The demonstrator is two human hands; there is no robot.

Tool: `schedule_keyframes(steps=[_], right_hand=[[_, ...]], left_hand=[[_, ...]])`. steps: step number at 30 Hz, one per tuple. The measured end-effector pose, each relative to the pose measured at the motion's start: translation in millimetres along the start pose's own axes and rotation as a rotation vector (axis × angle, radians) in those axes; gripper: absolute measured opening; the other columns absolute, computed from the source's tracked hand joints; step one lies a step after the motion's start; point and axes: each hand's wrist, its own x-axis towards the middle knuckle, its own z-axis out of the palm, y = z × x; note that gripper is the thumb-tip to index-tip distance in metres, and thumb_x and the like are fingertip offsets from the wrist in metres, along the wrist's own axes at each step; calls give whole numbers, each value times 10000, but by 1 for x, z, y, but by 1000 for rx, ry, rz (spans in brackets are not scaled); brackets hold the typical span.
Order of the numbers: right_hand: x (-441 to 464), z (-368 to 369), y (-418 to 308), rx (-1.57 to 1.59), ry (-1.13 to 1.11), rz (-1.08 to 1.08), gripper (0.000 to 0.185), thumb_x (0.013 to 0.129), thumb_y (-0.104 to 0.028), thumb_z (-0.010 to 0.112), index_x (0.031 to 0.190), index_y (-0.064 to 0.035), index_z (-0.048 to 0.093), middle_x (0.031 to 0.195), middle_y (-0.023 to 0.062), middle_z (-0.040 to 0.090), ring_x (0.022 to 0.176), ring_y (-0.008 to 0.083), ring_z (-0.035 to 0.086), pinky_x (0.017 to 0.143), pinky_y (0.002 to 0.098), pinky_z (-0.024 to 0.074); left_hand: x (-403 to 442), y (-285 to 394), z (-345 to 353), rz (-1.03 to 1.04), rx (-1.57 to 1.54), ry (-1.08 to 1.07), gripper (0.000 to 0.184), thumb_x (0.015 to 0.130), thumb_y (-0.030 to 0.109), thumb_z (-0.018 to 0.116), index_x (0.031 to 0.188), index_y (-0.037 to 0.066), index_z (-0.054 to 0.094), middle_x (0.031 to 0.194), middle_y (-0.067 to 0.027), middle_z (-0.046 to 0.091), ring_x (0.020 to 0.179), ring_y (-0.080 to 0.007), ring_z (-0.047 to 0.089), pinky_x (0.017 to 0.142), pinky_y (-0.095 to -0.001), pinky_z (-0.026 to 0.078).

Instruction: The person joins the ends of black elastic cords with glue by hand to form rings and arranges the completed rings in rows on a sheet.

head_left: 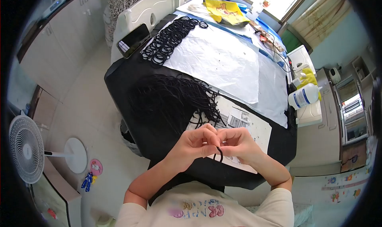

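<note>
My left hand (193,145) and my right hand (240,145) meet in front of my chest, over the near edge of the black-covered table (191,166). Fingertips of both are pinched together on a short black cord (221,155), which hangs down in a small bend. Its ends are hidden between my fingers. Just beyond my hands lies a printed white sheet (258,133). A heap of loose black cords (171,97) spreads to the left and overlaps that sheet.
Rows of black cord rings (169,40) lie at the back left on white sheeting (215,60). A phone (134,40) leans beside them. A white bottle (304,96) is at the right edge, a yellow bag (226,11) at the back. A fan (27,149) stands on the left.
</note>
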Motion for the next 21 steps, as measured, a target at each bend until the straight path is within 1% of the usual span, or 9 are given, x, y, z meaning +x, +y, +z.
schedule_keyframes(steps=[4,5,7,8,11,12,14,15,21], right_hand=[[30,-12,-26,-100,95,-12,60,876,-18,726,934,-17,712,872,-1,679,783,27,588,687,190,467],[43,-22,-33,-186,176,-24,64,884,-47,721,937,-13,709,844,-6,681,745,28,585,655,182,457],[82,-39,-51,-312,395,-111,86,856,-84,730,909,-18,713,754,-27,647,579,18,469,510,182,320],[104,-53,-59,-337,458,-138,109,869,-110,726,928,-18,722,759,-29,649,586,20,472,520,187,333],[181,-104,-83,-468,546,-164,206,859,-227,757,918,-29,743,712,-35,626,580,31,447,521,204,327],[211,-129,-87,-488,551,-133,234,863,-251,740,960,-38,738,694,-54,532,622,39,456,558,211,341],[266,-161,-93,-467,664,-143,269,786,-258,796,914,-26,747,663,-33,523,599,66,448,538,246,346],[289,-173,-97,-471,694,-102,241,816,-269,781,957,-77,743,703,-48,529,684,53,488,573,222,364],[414,-234,-89,-182,934,-136,218,742,-84,811,715,-62,596,663,16,551,485,90,451,411,257,323]], left_hand=[[7,32,2,21,-89,295,122,915,104,718,1009,34,686,962,-8,549,783,-71,538,653,-206,465],[8,37,-3,92,158,348,122,911,76,710,1023,33,687,960,-10,557,786,-66,541,660,-209,472],[7,46,-15,233,653,442,147,904,20,694,1051,32,688,955,-14,571,792,-58,548,674,-214,486],[6,51,-19,275,1006,455,238,846,-60,685,1060,43,695,946,-46,584,794,-114,575,692,-263,503],[14,53,-31,464,1619,476,292,788,-76,696,1051,51,704,936,-78,583,800,-208,579,694,-319,496],[15,51,-36,429,1632,491,316,751,-90,690,1035,48,708,939,-88,577,820,-274,563,704,-365,485],[19,49,-43,373,1664,488,342,719,-100,671,1030,39,705,950,-85,564,833,-268,549,697,-367,482],[20,48,-46,344,1666,486,358,703,-101,667,1032,36,704,955,-87,560,836,-270,545,697,-369,482],[22,48,-52,239,1699,429,276,731,-44,738,996,31,719,934,-82,547,819,-251,545,699,-354,471]])
